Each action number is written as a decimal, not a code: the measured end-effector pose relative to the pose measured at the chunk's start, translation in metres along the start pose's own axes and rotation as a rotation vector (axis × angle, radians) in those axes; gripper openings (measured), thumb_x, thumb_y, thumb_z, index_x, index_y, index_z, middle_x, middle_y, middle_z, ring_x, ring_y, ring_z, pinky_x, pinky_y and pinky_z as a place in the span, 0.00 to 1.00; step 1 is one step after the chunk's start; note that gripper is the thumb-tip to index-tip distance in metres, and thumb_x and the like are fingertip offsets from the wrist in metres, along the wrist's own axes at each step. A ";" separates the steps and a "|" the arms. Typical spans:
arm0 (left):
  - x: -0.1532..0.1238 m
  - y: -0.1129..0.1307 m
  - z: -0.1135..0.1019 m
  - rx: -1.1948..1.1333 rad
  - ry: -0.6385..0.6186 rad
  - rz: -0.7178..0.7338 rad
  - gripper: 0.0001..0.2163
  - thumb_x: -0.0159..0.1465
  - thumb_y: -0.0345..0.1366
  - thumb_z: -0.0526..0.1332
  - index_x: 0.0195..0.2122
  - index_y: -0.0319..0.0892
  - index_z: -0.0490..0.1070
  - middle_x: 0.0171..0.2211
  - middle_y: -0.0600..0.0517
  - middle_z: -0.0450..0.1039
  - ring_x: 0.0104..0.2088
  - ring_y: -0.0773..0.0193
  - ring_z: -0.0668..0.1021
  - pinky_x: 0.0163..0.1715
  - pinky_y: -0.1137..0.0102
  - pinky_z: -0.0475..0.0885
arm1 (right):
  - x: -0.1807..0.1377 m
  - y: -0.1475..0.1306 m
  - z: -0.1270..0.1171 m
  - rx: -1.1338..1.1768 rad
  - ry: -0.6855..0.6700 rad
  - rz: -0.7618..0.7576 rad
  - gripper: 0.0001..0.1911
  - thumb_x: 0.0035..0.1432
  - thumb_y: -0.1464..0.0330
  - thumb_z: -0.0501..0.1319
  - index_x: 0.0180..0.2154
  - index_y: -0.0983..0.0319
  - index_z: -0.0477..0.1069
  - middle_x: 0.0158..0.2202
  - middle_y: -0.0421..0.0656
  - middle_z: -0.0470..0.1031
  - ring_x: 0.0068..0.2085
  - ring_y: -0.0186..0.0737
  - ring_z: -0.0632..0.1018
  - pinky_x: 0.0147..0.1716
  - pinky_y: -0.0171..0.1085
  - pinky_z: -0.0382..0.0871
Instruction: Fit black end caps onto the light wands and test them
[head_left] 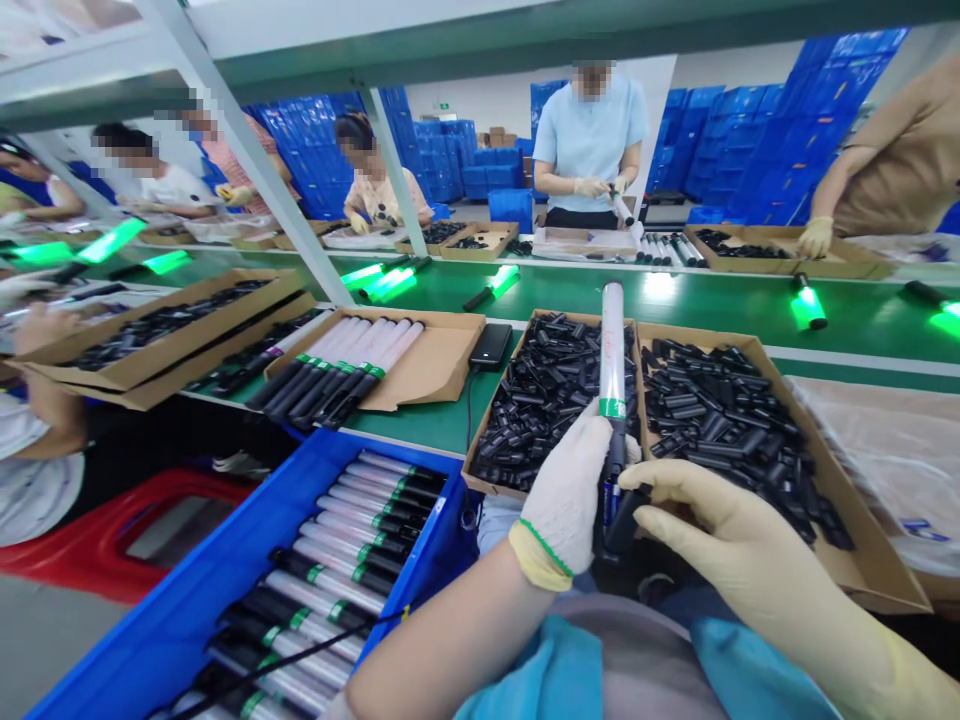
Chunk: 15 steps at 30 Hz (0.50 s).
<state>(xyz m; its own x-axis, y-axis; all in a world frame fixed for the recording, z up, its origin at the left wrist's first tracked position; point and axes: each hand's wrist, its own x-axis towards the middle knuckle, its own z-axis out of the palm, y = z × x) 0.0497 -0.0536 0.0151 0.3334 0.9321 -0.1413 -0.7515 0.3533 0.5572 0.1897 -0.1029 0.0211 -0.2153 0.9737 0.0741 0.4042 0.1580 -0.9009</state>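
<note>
My left hand [568, 492], in a white glove, is wrapped round the black handle of a light stick [612, 350] that stands upright, its white tube with a green band pointing away from me. My right hand [720, 530], in a yellowish glove, pinches a small black cap [625, 520] against the bottom end of the handle. Both hands hover over the near edge of two cardboard boxes [862, 540] full of small black parts.
A blue crate [247, 540] of finished sticks sits at lower left. More sticks lie on cardboard [435, 370] beside a black phone [491, 346]. Lit green sticks lie on the green conveyor [712, 300]. Other people work across the belt and at left.
</note>
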 end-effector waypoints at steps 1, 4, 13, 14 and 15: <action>0.000 -0.001 0.001 0.014 -0.010 -0.001 0.16 0.57 0.42 0.71 0.45 0.43 0.76 0.32 0.54 0.76 0.32 0.69 0.77 0.37 0.75 0.74 | 0.000 0.000 -0.002 -0.066 0.015 -0.037 0.12 0.63 0.62 0.59 0.47 0.53 0.75 0.37 0.41 0.75 0.36 0.39 0.77 0.38 0.39 0.76; 0.001 -0.005 0.003 0.050 -0.028 -0.127 0.14 0.61 0.46 0.67 0.41 0.41 0.76 0.30 0.52 0.75 0.29 0.69 0.76 0.32 0.75 0.74 | 0.000 0.003 -0.004 -0.291 0.170 -0.193 0.17 0.63 0.65 0.59 0.53 0.51 0.72 0.46 0.46 0.71 0.44 0.44 0.77 0.46 0.44 0.75; -0.011 -0.004 0.019 0.138 -0.132 -0.105 0.10 0.61 0.30 0.66 0.42 0.43 0.70 0.32 0.54 0.72 0.30 0.71 0.76 0.30 0.77 0.72 | -0.011 0.006 -0.018 -0.590 0.311 -0.515 0.21 0.64 0.65 0.60 0.58 0.53 0.65 0.53 0.49 0.69 0.51 0.47 0.77 0.47 0.42 0.78; -0.010 -0.004 0.021 0.093 -0.092 -0.114 0.09 0.62 0.31 0.66 0.42 0.43 0.70 0.33 0.53 0.73 0.31 0.70 0.78 0.33 0.76 0.73 | -0.012 0.002 -0.019 -0.653 0.239 -0.621 0.18 0.64 0.66 0.59 0.56 0.54 0.67 0.52 0.49 0.72 0.50 0.47 0.78 0.45 0.42 0.79; -0.007 -0.004 0.022 0.048 -0.045 -0.120 0.08 0.63 0.32 0.65 0.43 0.43 0.70 0.34 0.52 0.74 0.33 0.69 0.79 0.37 0.74 0.74 | -0.010 -0.001 -0.018 -0.709 0.156 -0.718 0.15 0.65 0.68 0.58 0.53 0.56 0.69 0.52 0.48 0.74 0.47 0.46 0.79 0.44 0.41 0.79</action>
<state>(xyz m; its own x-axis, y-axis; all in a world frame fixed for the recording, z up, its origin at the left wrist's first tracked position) 0.0633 -0.0635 0.0320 0.4449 0.8787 -0.1729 -0.6772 0.4565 0.5771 0.2079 -0.1102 0.0291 -0.5167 0.6133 0.5974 0.6692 0.7245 -0.1650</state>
